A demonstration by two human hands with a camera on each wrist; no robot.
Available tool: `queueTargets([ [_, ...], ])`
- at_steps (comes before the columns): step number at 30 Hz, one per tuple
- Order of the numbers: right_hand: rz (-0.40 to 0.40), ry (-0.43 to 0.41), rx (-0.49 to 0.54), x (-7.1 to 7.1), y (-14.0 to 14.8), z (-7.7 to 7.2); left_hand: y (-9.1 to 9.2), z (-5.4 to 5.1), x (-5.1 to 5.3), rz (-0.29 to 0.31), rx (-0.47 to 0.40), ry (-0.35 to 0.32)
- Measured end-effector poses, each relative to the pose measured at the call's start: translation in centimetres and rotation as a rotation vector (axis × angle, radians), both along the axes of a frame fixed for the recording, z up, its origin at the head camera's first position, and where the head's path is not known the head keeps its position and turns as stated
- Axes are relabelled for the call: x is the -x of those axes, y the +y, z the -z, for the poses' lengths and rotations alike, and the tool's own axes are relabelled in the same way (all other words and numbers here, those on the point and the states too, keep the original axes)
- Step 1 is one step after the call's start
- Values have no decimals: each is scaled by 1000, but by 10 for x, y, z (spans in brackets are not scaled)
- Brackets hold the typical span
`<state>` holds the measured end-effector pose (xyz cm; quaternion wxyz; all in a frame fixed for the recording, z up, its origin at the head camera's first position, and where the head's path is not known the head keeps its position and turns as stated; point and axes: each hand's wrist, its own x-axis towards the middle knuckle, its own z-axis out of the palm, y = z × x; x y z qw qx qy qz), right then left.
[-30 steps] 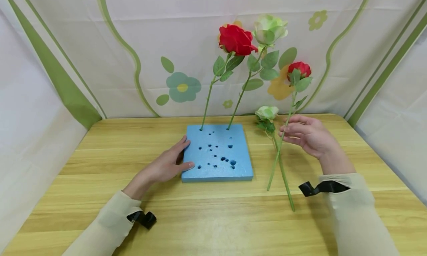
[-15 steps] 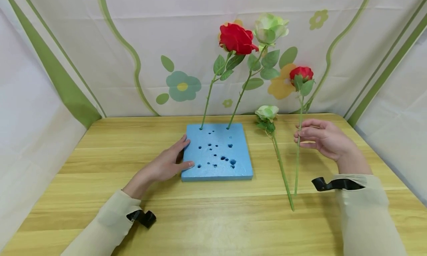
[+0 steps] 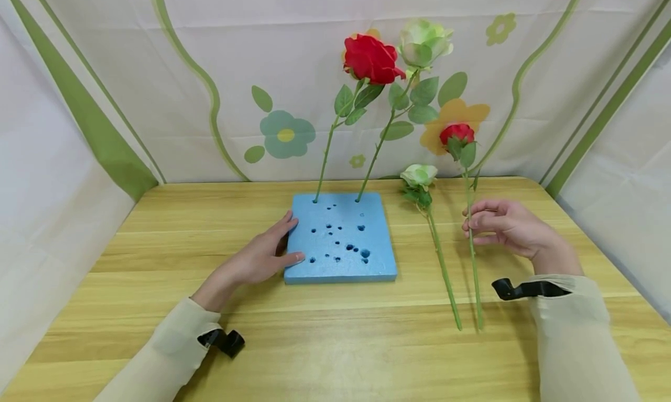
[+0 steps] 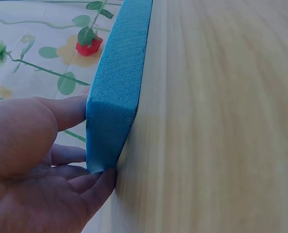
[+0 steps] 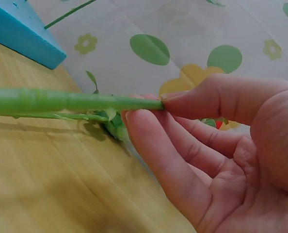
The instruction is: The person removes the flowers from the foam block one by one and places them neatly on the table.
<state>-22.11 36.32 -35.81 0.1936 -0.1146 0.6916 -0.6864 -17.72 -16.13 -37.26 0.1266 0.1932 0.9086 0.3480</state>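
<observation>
- Red rose (image 3: pixel 459 138), the small one, is held over the right part of the surface (image 3: pixel 346 349), its bloom toward the back and its stem running toward the front; whether the lower stem end touches the surface, I cannot tell.
- Right hand (image 3: pixel 505 230) pinches that stem between thumb and fingers; the right wrist view shows the grip closely.
- Pale green rose (image 3: pixel 419 177) lies on the surface just left of the held one, bloom toward the back edge, its stem slanting forward and to the right. The lower ends of the two stems come near each other.
- Blue block (image 3: pixel 377 227) sits flat on the surface near the middle, left of both these flowers, with holes of various sizes in its top.
- Left hand (image 3: pixel 259 256) holds the block by its left side, thumb over the top edge and fingers along the side.
- Tall red rose (image 3: pixel 373 59) stands in a hole near the block's back left corner, leaning right.
- Tall green rose (image 3: pixel 426 43) stands in another hole along the back edge, farther right, also leaning right.
- Light sleeves (image 3: pixel 568 332) with black straps (image 3: pixel 534 289) cover both forearms.
- White curtain (image 3: pixel 283 52) printed with flowers, leaves and green bands hangs behind.
</observation>
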Motion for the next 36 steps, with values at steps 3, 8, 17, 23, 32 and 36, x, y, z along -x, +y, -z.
queueTargets([
  [3, 2, -17, -22, 0, 0, 2, 0, 0, 0, -1, -1, -2],
  [8, -8, -28, -51, 0, -1, 3, -1, -1, 0, 4, -1, 1],
  [17, -33, -75, -113, 1, -1, 9, 0, 0, 0, 4, -1, -2],
  [23, -28, -119, -202, 3, -4, 14, -1, 0, 0, 0, 1, -5],
  [32, -56, -174, -260, 5, -8, 17, -1, 1, 0, -2, 2, -1],
  [36, -54, -179, -276, 4, -8, 17, -1, 1, 1, -3, 2, 1],
])
